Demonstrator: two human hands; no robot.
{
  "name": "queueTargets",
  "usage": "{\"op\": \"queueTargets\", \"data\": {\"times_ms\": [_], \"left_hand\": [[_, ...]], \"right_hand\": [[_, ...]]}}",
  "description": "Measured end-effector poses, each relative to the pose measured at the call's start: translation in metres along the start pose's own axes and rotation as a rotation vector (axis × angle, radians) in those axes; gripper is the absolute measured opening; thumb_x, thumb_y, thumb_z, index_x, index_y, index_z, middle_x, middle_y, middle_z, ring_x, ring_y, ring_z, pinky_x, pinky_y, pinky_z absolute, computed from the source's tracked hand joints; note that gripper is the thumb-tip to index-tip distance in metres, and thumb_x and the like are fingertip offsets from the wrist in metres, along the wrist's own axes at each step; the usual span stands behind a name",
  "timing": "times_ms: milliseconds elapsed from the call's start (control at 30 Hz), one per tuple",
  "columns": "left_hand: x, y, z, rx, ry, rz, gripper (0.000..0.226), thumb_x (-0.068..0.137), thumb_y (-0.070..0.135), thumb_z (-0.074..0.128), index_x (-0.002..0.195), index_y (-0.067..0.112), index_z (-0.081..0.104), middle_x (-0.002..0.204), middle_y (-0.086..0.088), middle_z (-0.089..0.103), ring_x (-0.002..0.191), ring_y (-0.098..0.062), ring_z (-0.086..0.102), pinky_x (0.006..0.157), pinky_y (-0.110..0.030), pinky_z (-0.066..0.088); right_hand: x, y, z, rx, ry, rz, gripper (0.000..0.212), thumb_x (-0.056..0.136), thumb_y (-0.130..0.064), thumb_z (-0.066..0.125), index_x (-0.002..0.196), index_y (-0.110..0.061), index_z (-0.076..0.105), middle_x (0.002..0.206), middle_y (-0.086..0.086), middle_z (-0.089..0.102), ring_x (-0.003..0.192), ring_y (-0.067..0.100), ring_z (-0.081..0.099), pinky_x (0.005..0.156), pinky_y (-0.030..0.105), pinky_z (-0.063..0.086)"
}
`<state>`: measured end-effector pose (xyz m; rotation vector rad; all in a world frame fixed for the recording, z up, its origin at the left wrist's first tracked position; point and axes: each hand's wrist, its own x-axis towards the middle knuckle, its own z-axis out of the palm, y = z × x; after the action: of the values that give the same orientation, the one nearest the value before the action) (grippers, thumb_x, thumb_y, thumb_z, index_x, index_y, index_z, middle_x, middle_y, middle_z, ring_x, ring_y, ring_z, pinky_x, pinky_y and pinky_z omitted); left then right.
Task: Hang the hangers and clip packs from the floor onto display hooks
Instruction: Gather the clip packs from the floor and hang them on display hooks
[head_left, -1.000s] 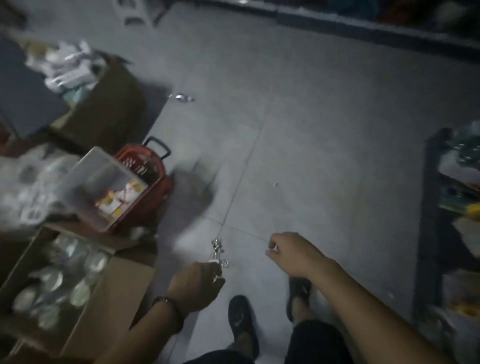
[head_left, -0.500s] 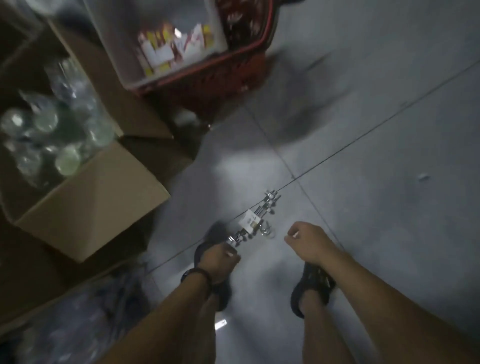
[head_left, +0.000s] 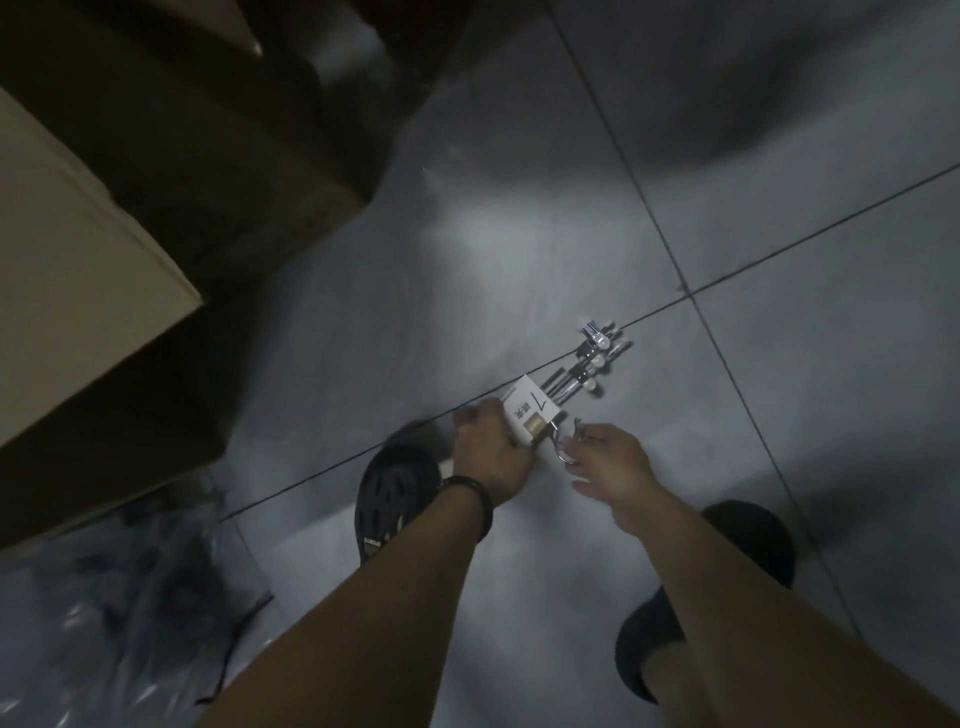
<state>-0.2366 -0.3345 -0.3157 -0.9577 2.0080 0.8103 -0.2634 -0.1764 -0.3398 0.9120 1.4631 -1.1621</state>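
Gripping a chrome metal hanger bundle with white paper label at its near end: left hand, closed. Right hand pinches its silver hook, above grey tiled floor.

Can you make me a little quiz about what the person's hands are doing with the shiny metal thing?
1. True or false: the left hand grips the metal hanger bundle at its white label.
2. What do the right hand's fingers touch? A) the cardboard box B) the bundle's metal hook C) a shoe
3. Fill in: the cardboard box stands on the person's ____ side.

Key: 1 true. 2 B. 3 left.
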Motion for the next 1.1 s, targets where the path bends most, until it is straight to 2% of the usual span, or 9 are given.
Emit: {"op": "queueTargets", "data": {"times_ms": [133,233,333,400,500,567,700,833,1100], "left_hand": [[-0.005,-0.004,-0.008,-0.281,-0.135,-0.106,0.036,0.088,0.012,0.078,0.109,-0.011,0.058,0.094,-0.024,0.068,0.083,-0.033,0.068,0.072,-0.052,0.058],[-0.03,-0.002,-0.02,-0.439,-0.302,-0.133,0.038,0.096,0.012,0.072,0.127,-0.006,0.059,0.092,-0.023,0.078,0.07,-0.033,0.074,0.061,-0.048,0.063],[-0.076,0.011,-0.044,-0.472,-0.3,0.005,0.032,0.098,0.03,0.076,0.125,0.014,0.07,0.107,-0.016,0.08,0.088,-0.032,0.078,0.075,-0.051,0.065],[-0.119,0.031,-0.071,-0.557,-0.373,0.054,0.024,0.098,0.038,0.075,0.118,0.025,0.075,0.108,-0.014,0.081,0.089,-0.034,0.078,0.071,-0.048,0.064],[-0.193,0.078,-0.116,-0.629,-0.438,0.136,0.029,0.099,0.042,0.073,0.124,0.027,0.075,0.116,-0.015,0.08,0.103,-0.041,0.078,0.088,-0.055,0.063],[-0.251,0.12,-0.147,-0.693,-0.46,0.169,0.029,0.098,0.035,0.076,0.124,0.021,0.074,0.118,-0.021,0.078,0.104,-0.045,0.076,0.09,-0.06,0.062],[-0.38,0.217,-0.205,-0.616,-0.603,0.337,0.023,0.095,0.031,0.077,0.117,0.023,0.074,0.117,-0.018,0.079,0.103,-0.04,0.078,0.087,-0.051,0.066],[-0.514,0.294,-0.234,-0.518,-0.736,0.581,0.029,0.098,0.026,0.077,0.124,0.015,0.071,0.123,-0.018,0.077,0.111,-0.041,0.076,0.092,-0.053,0.064],[-0.754,0.327,-0.212,-0.107,-1.106,0.839,0.041,0.094,0.039,0.082,0.13,0.023,0.071,0.124,-0.017,0.077,0.11,-0.043,0.076,0.09,-0.055,0.064]], "right_hand": [[-0.014,-0.002,0.01,0.112,0.101,-0.096,0.016,0.1,-0.008,0.067,0.084,-0.007,0.068,0.081,0.016,0.061,0.069,0.025,0.057,0.068,0.04,0.055],[-0.048,-0.009,-0.005,-0.065,0.189,-0.254,0.023,0.104,-0.024,0.062,0.09,-0.013,0.075,0.073,0.004,0.068,0.067,0.023,0.062,0.072,0.048,0.06],[-0.11,-0.027,-0.035,-0.146,0.137,-0.353,0.023,0.104,-0.035,0.061,0.09,-0.028,0.077,0.07,0.0,0.071,0.061,0.014,0.066,0.063,0.036,0.061],[-0.165,-0.047,-0.059,-0.132,0.111,-0.39,0.024,0.103,-0.036,0.062,0.087,-0.036,0.08,0.075,0.001,0.074,0.059,0.01,0.067,0.058,0.027,0.059],[-0.27,-0.083,-0.094,-0.024,0.122,-0.418,0.021,0.101,-0.037,0.066,0.09,-0.039,0.083,0.079,0.003,0.076,0.063,0.011,0.071,0.056,0.021,0.055],[-0.348,-0.102,-0.118,0.101,0.162,-0.408,0.02,0.102,-0.036,0.066,0.094,-0.034,0.084,0.085,0.004,0.077,0.071,0.016,0.074,0.061,0.026,0.058],[-0.512,-0.113,-0.156,0.384,0.293,-0.422,0.021,0.103,-0.042,0.063,0.104,-0.03,0.081,0.101,0.006,0.078,0.089,0.026,0.078,0.08,0.044,0.065],[-0.665,-0.106,-0.187,0.634,0.322,-0.534,0.026,0.094,-0.036,0.076,0.112,-0.018,0.078,0.109,0.012,0.079,0.1,0.032,0.077,0.08,0.043,0.064],[-0.887,0.02,-0.191,0.63,0.905,-0.801,0.02,0.103,-0.039,0.063,0.118,-0.033,0.075,0.108,-0.009,0.079,0.099,0.01,0.076,0.084,0.03,0.061]]}}
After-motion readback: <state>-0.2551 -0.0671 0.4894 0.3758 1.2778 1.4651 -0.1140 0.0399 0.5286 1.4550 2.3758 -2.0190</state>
